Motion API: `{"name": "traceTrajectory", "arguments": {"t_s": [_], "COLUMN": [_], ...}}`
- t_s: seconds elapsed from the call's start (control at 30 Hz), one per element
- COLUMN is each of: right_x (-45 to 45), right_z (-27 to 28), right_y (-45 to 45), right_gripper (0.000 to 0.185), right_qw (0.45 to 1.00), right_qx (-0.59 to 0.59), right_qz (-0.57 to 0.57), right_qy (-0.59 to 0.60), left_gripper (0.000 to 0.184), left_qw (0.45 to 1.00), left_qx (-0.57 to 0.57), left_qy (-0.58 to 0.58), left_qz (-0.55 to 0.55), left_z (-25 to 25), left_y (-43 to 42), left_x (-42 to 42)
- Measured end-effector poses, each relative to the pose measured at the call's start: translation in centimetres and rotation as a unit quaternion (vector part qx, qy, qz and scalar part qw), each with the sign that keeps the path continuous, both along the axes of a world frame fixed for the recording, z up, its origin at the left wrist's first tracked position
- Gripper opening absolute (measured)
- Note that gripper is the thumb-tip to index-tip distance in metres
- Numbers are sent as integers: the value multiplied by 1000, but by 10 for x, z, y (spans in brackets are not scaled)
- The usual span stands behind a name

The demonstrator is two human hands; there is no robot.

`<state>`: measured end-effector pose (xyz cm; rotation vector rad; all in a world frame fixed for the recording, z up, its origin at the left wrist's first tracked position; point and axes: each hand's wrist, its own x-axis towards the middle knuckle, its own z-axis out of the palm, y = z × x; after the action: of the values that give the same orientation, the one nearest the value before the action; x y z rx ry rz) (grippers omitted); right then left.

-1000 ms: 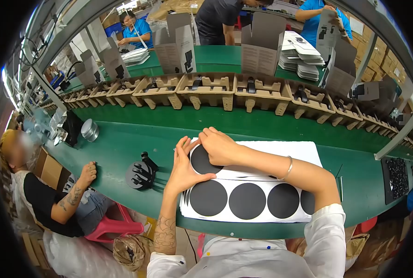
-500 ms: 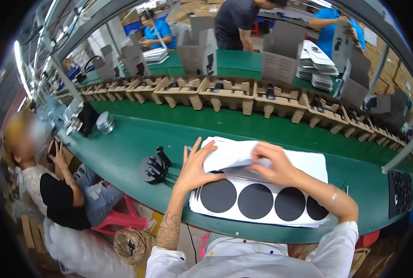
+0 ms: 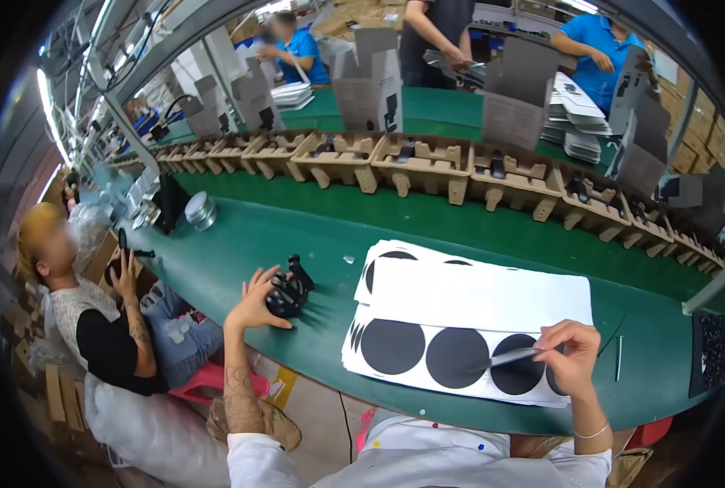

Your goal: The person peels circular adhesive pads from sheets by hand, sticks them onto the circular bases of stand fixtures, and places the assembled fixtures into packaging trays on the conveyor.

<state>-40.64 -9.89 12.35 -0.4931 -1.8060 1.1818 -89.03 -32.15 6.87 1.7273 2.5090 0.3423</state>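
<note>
Head view: we find the black part (image 3: 287, 299) toward the left of the green table (image 3: 256, 232), near its front edge, with the left hand (image 3: 252, 309) around it. The thumb sits on the near side and the fingers curve about the far side; we judge this a grip, taken from two sides presumably to steady an uneven shape. Whether the part is lifted off the surface we cannot tell.

The right hand (image 3: 570, 350) pinches a thin grey piece (image 3: 510, 356) by one end, thumb and fingertips closed on it. We take the end hold as a means of leaving most of its face untouched. It hangs over the stack of sheets (image 3: 476, 293); contact with the black circles (image 3: 392, 346) below cannot be confirmed. The sheets lie flat, likely so placed for both hands to reach.

Farther out, we note a green rod (image 3: 619, 358) near the stack's right side, and moulded trays (image 3: 423, 177) in a row beyond, apparently kept within reach. A seated co-worker (image 3: 106, 325) is at the left, well apart from the sheets
</note>
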Motion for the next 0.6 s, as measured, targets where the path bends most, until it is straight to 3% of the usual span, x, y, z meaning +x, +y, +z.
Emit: {"name": "traceTrajectory", "arguments": {"t_s": [0.1, 0.13, 0.2, 0.23, 0.27, 0.33, 0.4, 0.43, 0.47, 0.5, 0.53, 0.57, 0.6], "right_x": [5, 9, 13, 15, 17, 16, 6, -3, -12, -23, -35, -43, -49], "right_z": [0, -4, -5, -7, -11, -25, -29, -30, -32, -31, -23, -28, -30], "right_y": [-13, -15, -22, -25, -28, -35, -43, -49, -54, -61, -70, -76, -82], "right_gripper": [16, 15, 16, 16, 18, 19, 19, 18, 17, 17, 15, 15, 15], "right_qw": [1000, 1000, 999, 997, 994, 983, 973, 960, 945, 927, 903, 892, 879], "right_qx": [14, 17, -37, -65, -82, -148, -174, -210, -245, -280, -331, -346, -366], "right_qz": [-14, -15, -27, -30, -27, -32, -27, -17, -4, 10, 27, 55, 72], "right_qy": [-12, -2, 24, 39, 62, 106, 147, 184, 218, 248, 272, 285, 297], "left_gripper": [78, 77, 77, 80, 86, 77, 74, 75, 75, 76, 72, 72, 74], "left_qw": [978, 987, 965, 925, 877, 767, 586, 544, 526, 473, 506, 489, 499], "left_qx": [65, 69, 130, 183, 266, 461, 584, 605, 610, 596, 548, 495, 496], "left_qy": [-190, -124, -222, -328, -392, -447, -561, -582, -592, -649, -662, -713, -710], "left_qz": [-62, -71, -42, 53, 78, 7, -25, -3, -6, -13, -68, -94, -40], "left_z": [4, -9, -4, 4, -10, -21, 20, 33, 40, 51, 46, 50, 40], "left_y": [15, 11, -1, -12, -30, -51, -36, -26, -15, 0, 8, 19, 34], "left_x": [-21, -32, -26, -11, -20, -4, 81, 118, 151, 185, 204, 229, 250]}}
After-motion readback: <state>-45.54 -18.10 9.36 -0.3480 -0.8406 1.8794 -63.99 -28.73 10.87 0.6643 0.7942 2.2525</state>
